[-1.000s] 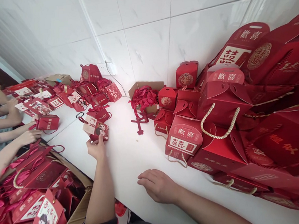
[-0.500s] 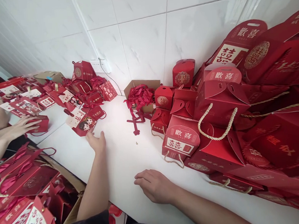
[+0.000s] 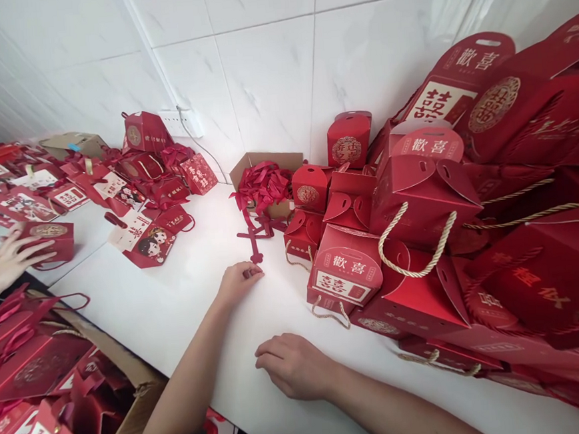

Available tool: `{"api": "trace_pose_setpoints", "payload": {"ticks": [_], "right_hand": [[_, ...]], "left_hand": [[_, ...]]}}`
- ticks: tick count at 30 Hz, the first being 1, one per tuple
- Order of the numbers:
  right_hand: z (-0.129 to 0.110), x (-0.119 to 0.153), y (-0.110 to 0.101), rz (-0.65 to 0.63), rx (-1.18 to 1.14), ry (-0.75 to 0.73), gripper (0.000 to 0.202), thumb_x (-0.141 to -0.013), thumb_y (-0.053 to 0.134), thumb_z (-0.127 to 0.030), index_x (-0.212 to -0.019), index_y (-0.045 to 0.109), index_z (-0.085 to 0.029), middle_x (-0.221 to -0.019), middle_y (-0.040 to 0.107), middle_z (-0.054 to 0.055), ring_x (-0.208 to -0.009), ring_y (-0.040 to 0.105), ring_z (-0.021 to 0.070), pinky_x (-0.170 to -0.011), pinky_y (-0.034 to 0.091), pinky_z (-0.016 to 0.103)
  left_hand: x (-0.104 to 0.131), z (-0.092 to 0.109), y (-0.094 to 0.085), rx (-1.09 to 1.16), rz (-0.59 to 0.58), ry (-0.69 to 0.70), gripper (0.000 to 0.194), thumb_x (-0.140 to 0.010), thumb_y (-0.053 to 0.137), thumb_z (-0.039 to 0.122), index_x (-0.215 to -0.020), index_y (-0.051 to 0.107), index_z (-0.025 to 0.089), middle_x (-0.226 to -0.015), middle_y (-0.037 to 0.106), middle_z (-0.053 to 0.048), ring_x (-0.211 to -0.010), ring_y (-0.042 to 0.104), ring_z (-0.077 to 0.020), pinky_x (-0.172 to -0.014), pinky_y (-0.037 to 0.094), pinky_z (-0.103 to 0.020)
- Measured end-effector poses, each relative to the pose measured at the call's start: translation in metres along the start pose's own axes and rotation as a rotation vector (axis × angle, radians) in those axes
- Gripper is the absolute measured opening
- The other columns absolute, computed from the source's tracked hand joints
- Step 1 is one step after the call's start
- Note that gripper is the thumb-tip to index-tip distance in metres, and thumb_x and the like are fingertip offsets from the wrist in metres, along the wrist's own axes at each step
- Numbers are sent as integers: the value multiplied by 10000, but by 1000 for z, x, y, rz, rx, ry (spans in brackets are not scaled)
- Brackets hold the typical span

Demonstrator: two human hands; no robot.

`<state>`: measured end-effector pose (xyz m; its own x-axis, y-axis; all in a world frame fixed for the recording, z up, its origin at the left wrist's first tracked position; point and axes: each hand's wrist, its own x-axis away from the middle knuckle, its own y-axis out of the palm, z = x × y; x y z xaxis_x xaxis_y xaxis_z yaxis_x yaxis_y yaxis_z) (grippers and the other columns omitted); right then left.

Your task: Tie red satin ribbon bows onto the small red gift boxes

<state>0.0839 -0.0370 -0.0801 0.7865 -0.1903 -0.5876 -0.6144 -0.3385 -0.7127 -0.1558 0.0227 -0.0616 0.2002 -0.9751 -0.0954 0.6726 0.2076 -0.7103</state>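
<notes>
On the white table, my left hand (image 3: 238, 282) has its fingertips pinched together just below a dark red ribbon piece (image 3: 256, 246); what the fingertips hold, if anything, is too small to make out. Nearer the front edge rests my right hand (image 3: 294, 365), its fingers curled and pressed together, with no object showing in it. To the left of my left hand lies a red gift box with a cartoon couple (image 3: 155, 244). A small carton of red ribbons (image 3: 267, 182) stands behind the ribbon piece.
Large red gift boxes with rope handles (image 3: 422, 193) are piled along the right. An open carton (image 3: 135, 416) full of red boxes stands at lower left. Another person's hand touches a red box (image 3: 58, 240) at the far left. More boxes line the tiled wall.
My left hand has moved right, from beside the cartoon-couple box to near the ribbon piece, and its fingers have closed. The small golden thing on the table there is no longer visible. The view has shifted slightly.
</notes>
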Motion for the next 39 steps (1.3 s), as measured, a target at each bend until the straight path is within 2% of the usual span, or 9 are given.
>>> {"api": "trace_pose_setpoints", "payload": {"ticks": [6,13,18,20,26,31,35,37,39], "right_hand": [[3,2,4,-13,-9,-4,255,-820,483,-60,-1023,574,-184,-1058,710,61,-836,649,164,-677,487,291],[4,0,1,-24,0,6,229,-839,468,-78,-1005,581,-189,-1049,719,60,-835,652,164,-682,483,294],[6,-2,-2,-35,7,22,216,-855,472,-83,-1011,576,-191,-1051,719,59,-849,657,158,-696,481,291],[6,-2,-2,-31,2,26,214,-854,471,-87,-1008,580,-191,-1046,721,54,-847,658,159,-694,481,292],[8,-3,0,-10,-10,25,212,-838,489,-103,-1001,592,-190,-1041,720,28,-819,650,157,-676,482,293],[8,-2,2,-10,-7,24,214,-833,494,-107,-1009,582,-192,-1054,715,28,-826,648,153,-670,476,292],[8,-3,1,-34,0,22,216,-831,493,-104,-1011,570,-195,-1050,714,39,-832,649,156,-677,475,295],[7,-3,0,-44,9,27,217,-839,489,-101,-1017,567,-197,-1055,715,46,-844,652,157,-685,474,295],[7,-3,0,-46,21,30,222,-841,489,-98,-1023,569,-197,-1066,715,51,-849,655,158,-692,473,293]], "left_hand": [[-25,-16,0,20,161,9,220,-805,649,366,-867,741,176,-886,712,-55,-754,609,-163,-710,483,-268],[-72,-21,10,44,141,35,185,-837,673,327,-872,727,153,-822,713,-47,-764,634,-171,-770,526,-298],[-104,-20,23,54,102,57,320,-945,584,353,-1182,604,139,-1157,636,-96,-990,640,-202,-857,562,-402],[-113,-22,26,57,120,59,353,-949,582,347,-1236,569,142,-1219,605,-106,-1040,628,-216,-873,561,-425],[-131,-21,28,25,278,76,275,-934,556,292,-1162,625,155,-1044,687,-89,-940,660,-203,-850,549,-354],[-129,-12,25,-80,450,63,344,-823,648,270,-1159,671,198,-1283,586,-119,-1236,525,-273,-1100,394,-423],[-123,-10,22,-133,518,-13,323,-854,612,308,-1159,683,232,-1454,469,-108,-1371,405,-296,-1165,307,-466],[-124,-10,22,-140,524,-72,334,-880,583,349,-1183,679,244,-1524,403,-112,-1432,329,-325,-1188,221,-549],[-129,-9,21,-130,507,-136,338,-889,572,399,-1172,693,259,-1531,408,-125,-1463,273,-371,-1167,100,-667]]}}
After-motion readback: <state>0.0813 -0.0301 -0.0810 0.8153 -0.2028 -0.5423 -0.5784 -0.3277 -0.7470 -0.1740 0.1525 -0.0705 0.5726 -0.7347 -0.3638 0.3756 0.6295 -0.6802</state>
